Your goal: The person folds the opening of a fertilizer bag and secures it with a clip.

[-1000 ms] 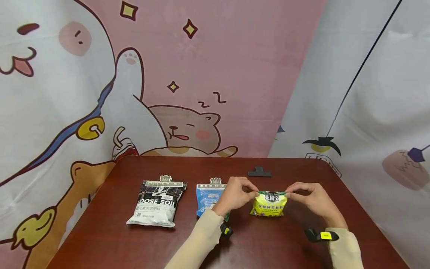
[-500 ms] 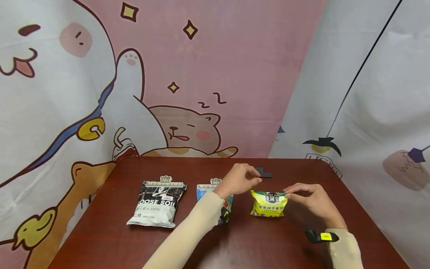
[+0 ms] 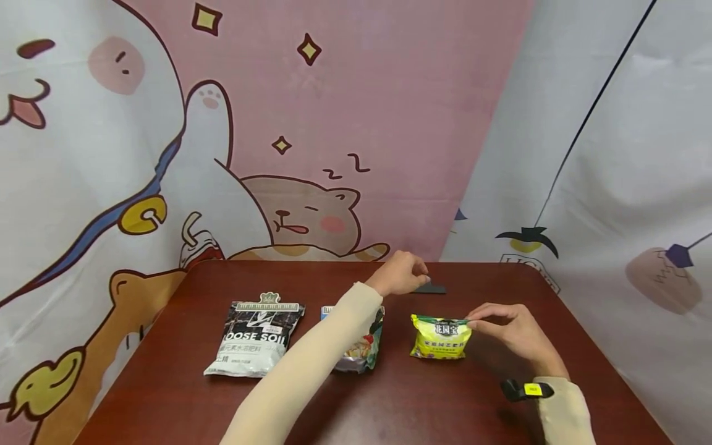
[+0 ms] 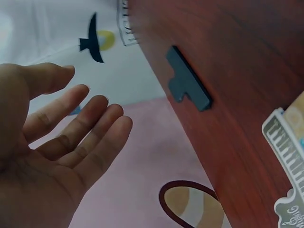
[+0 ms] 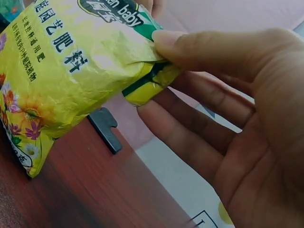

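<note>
My right hand (image 3: 514,334) pinches the top right corner of a yellow fertilizer bag (image 3: 442,339) between thumb and fingers; in the right wrist view the bag's green-edged top (image 5: 147,85) is folded over there. The bag stands on the table. Over the far part of the table my left hand (image 3: 399,273) reaches toward a black clip (image 3: 431,288). The left wrist view has this hand (image 4: 71,133) holding nothing, fingers loosely bent, apart from the clip (image 4: 187,80) lying on the tabletop.
A black and white soil bag (image 3: 256,346) with a piano-patterned clip (image 3: 269,305) lies on the left of the brown table (image 3: 423,408). Beside it, a blue patterned bag (image 3: 364,352) with a similar clip is partly behind my left arm. A printed cloth (image 3: 389,123) hangs behind.
My left hand has let go of the yellow bag's top left corner and moved up and away, toward the black clip. The right hand keeps its pinch.
</note>
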A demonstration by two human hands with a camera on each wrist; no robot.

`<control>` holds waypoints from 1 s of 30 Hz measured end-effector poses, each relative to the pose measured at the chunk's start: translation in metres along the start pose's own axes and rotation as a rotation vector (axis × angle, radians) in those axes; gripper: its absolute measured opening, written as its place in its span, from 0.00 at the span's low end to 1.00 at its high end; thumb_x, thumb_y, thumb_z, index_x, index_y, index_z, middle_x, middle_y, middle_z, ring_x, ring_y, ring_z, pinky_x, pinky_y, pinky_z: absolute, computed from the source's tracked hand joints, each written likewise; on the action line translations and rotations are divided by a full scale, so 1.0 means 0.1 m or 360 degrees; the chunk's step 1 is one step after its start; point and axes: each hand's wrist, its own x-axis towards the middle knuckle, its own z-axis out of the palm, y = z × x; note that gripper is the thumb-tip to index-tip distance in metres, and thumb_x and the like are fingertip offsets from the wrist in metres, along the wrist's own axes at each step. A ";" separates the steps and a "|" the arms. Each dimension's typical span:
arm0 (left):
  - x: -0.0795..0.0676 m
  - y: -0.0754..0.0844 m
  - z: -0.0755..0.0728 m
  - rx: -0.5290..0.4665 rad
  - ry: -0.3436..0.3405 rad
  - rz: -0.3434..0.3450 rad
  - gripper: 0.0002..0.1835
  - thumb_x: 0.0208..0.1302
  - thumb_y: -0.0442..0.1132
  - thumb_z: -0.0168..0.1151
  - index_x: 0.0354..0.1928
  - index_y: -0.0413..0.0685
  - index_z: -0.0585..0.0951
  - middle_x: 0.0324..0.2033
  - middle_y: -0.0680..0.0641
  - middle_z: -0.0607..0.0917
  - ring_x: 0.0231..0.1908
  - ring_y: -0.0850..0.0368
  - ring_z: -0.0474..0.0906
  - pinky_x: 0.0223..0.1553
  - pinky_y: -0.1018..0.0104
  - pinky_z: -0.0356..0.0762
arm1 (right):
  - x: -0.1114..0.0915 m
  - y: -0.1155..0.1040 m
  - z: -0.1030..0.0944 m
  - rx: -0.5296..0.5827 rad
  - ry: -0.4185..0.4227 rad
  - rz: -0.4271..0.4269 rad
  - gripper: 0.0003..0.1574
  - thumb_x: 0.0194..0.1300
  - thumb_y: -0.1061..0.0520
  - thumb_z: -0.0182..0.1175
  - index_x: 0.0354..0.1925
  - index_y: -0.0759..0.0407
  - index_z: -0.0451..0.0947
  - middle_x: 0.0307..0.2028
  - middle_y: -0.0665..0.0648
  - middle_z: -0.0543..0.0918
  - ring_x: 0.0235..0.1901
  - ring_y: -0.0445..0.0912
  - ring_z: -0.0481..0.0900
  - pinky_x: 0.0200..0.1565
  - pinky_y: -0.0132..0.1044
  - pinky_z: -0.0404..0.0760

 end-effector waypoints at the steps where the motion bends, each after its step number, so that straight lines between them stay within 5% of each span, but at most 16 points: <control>1: 0.04 -0.01 0.01 0.0028 -0.0007 -0.0009 0.12 0.74 0.45 0.63 0.51 0.51 0.88 0.50 0.51 0.89 0.44 0.60 0.84 0.43 0.69 0.82 | 0.00 0.00 0.00 0.0005 0.0000 0.0008 0.12 0.62 0.43 0.73 0.41 0.44 0.90 0.43 0.49 0.90 0.45 0.42 0.84 0.44 0.34 0.84; 12: 0.43 -0.22 0.15 0.0147 -0.0151 -0.0124 0.16 0.71 0.47 0.66 0.56 0.50 0.85 0.53 0.49 0.86 0.50 0.56 0.83 0.47 0.66 0.82 | 0.01 0.01 0.02 0.0018 0.0008 0.0023 0.12 0.61 0.42 0.74 0.41 0.43 0.90 0.41 0.49 0.90 0.42 0.43 0.84 0.42 0.35 0.85; 22: 0.73 -0.37 0.46 0.0420 -0.0349 -0.0162 0.29 0.70 0.50 0.66 0.70 0.51 0.76 0.66 0.49 0.80 0.65 0.53 0.77 0.61 0.61 0.79 | 0.04 0.01 0.00 0.0136 -0.0045 -0.0008 0.12 0.61 0.46 0.74 0.42 0.48 0.91 0.41 0.52 0.90 0.40 0.45 0.85 0.40 0.44 0.87; 30: 0.83 -0.36 0.62 0.0519 -0.0393 -0.0124 0.25 0.68 0.46 0.69 0.66 0.52 0.80 0.63 0.51 0.82 0.61 0.57 0.81 0.56 0.66 0.81 | 0.01 0.02 0.00 0.0137 -0.0059 -0.0072 0.12 0.64 0.49 0.73 0.43 0.52 0.90 0.41 0.55 0.90 0.37 0.45 0.86 0.38 0.42 0.87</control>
